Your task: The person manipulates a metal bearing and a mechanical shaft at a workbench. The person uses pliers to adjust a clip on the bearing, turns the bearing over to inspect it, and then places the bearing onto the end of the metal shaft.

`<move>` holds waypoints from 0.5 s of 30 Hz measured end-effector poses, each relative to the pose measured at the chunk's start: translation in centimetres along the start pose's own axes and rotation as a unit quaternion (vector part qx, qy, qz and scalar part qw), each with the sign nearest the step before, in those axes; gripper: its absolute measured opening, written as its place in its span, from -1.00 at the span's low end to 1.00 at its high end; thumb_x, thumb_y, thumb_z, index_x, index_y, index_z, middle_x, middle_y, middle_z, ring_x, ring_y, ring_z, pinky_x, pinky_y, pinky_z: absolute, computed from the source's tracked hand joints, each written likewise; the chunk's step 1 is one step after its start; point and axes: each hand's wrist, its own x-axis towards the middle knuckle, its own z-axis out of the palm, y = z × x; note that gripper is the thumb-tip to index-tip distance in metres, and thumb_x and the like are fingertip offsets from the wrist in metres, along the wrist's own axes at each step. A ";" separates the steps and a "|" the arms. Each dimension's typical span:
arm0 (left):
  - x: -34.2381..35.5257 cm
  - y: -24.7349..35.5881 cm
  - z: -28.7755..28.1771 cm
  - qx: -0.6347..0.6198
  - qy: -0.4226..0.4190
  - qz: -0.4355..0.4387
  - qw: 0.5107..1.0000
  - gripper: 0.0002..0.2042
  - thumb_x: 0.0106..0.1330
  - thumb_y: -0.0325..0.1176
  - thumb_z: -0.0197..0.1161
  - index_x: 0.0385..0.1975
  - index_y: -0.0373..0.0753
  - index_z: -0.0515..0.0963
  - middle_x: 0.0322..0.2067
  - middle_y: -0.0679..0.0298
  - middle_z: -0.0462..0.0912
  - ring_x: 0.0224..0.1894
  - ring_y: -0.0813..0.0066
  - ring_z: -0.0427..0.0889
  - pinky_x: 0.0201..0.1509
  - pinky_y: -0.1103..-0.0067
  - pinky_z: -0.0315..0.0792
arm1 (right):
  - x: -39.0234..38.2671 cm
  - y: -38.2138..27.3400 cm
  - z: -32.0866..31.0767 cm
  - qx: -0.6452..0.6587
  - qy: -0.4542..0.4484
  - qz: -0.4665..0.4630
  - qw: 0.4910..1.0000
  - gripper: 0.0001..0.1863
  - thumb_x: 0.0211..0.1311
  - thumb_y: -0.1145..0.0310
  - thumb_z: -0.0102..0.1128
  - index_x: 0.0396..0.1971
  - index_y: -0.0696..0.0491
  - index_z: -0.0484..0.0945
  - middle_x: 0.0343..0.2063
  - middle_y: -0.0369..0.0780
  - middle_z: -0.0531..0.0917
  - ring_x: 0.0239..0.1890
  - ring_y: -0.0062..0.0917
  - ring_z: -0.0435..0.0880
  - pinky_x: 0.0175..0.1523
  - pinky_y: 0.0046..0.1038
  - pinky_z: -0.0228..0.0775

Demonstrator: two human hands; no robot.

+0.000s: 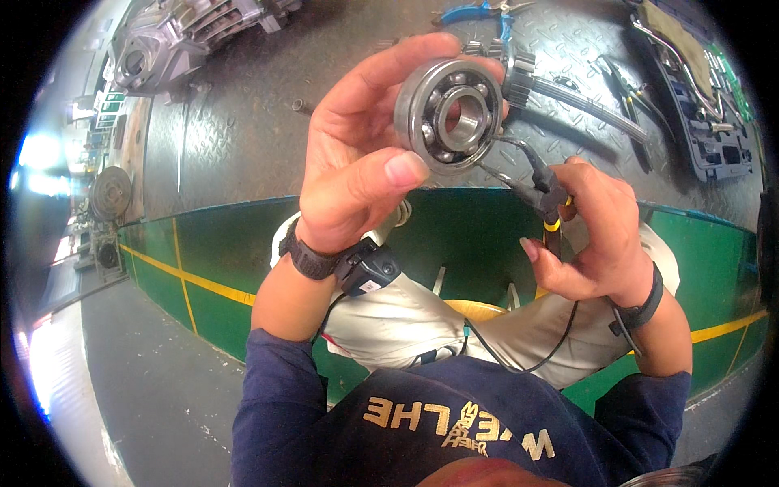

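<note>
My left hand holds up a steel ball bearing, fingers behind it and thumb at the near side of its outer ring. The bearing's open face, with its balls and inner ring, is turned toward me. My right hand is closed around dark pliers with thin bent tips and yellow bands on the handles. Those tips are spread apart and reach the lower right edge of the bearing; whether they touch it I cannot tell. Just beyond, a steel gear with a splined shaft lies on the bench.
A grey metal casing stands at the far left of the bench's checkered metal top. Blue-handled pliers lie at the back. Other pliers and a tool case are at right. Green panelling forms the bench front.
</note>
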 end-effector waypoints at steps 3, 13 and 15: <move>0.0 -0.2 -0.1 0.006 -0.002 0.006 1.000 -0.11 0.20 -0.32 0.50 0.54 -0.27 0.18 0.39 -0.40 0.31 0.36 -0.27 0.50 0.45 0.06 0.43 | 0.0 -0.1 0.0 0.003 0.003 0.001 1.000 -0.45 -0.16 0.32 0.43 -0.11 0.25 0.52 -0.48 -0.17 0.48 -0.55 -0.36 0.50 -0.42 -0.42 0.37; -0.2 -0.5 0.0 0.037 0.015 0.010 0.999 -0.12 0.21 -0.28 0.49 0.53 -0.29 0.20 0.37 -0.37 0.36 0.34 -0.24 0.53 0.45 0.08 0.43 | 0.1 -1.1 -0.2 0.009 -0.038 0.065 0.997 -0.50 -0.09 0.36 0.45 -0.08 0.19 0.55 -0.37 -0.05 0.61 -0.37 -0.08 0.67 -0.29 -0.23 0.52; -0.2 -0.6 -0.1 0.041 0.017 0.006 0.999 -0.13 0.21 -0.26 0.48 0.52 -0.31 0.20 0.36 -0.37 0.37 0.33 -0.24 0.54 0.43 0.08 0.45 | 0.0 -1.1 -0.1 -0.002 -0.036 0.067 0.997 -0.50 -0.08 0.37 0.44 -0.08 0.19 0.55 -0.37 -0.05 0.61 -0.37 -0.07 0.67 -0.29 -0.22 0.52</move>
